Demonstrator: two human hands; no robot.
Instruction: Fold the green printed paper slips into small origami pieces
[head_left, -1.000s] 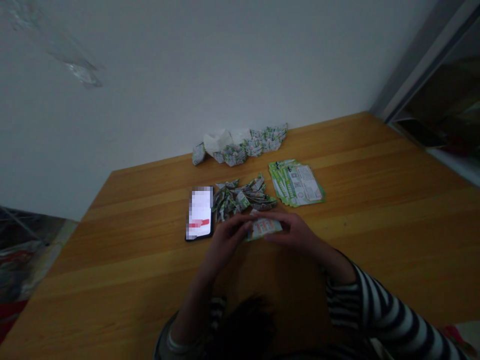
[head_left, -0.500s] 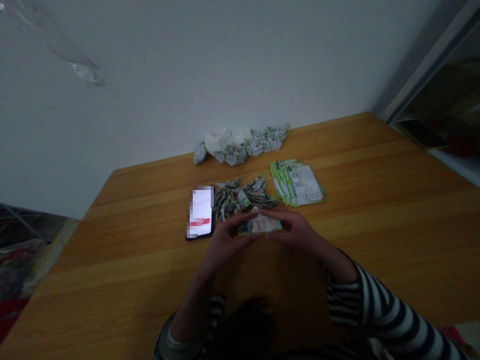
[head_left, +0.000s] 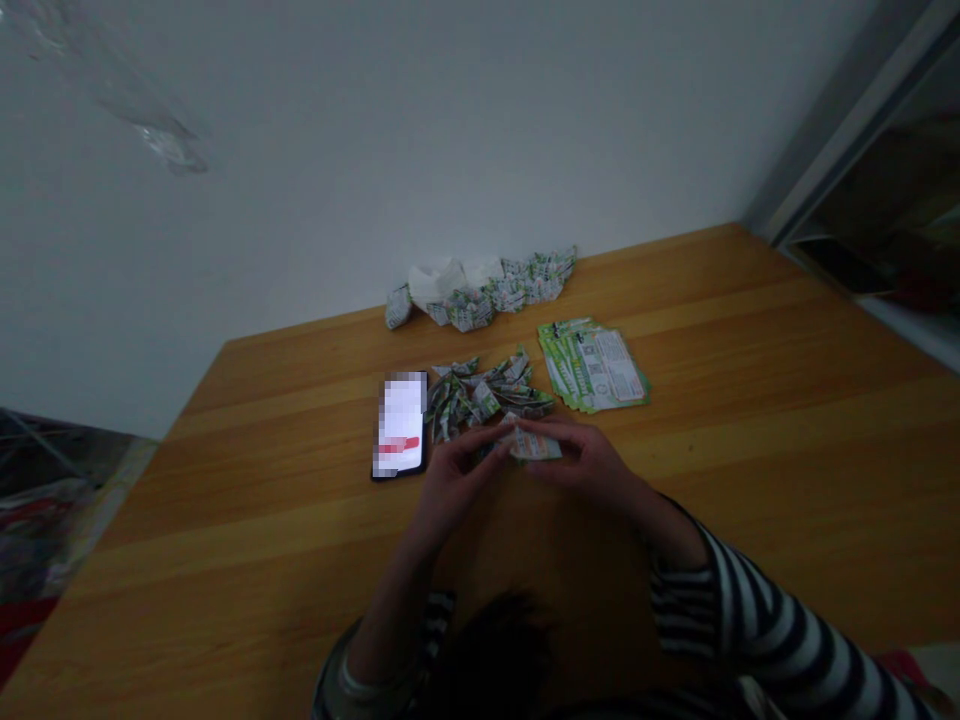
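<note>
Over table (head_left: 712,470), left hand (head_left: 457,480), right hand (head_left: 589,465) pinching paper slip (head_left: 536,448), long axis crosswise.

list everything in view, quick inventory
table: one, honey-brown wood, under everything
phone: one, black, left of heap
folded paper heap: one, green-white, right of phone
folded paper row: one, green-white, along wall
card stack: one, green-white, right of heap
wall: one, white, behind table
folded card: one, white-orange, between hands
left hand: one, bare, pinching card
right hand: one, bare, pinching card
striped sleeve: two, black-white, on forearms
</note>
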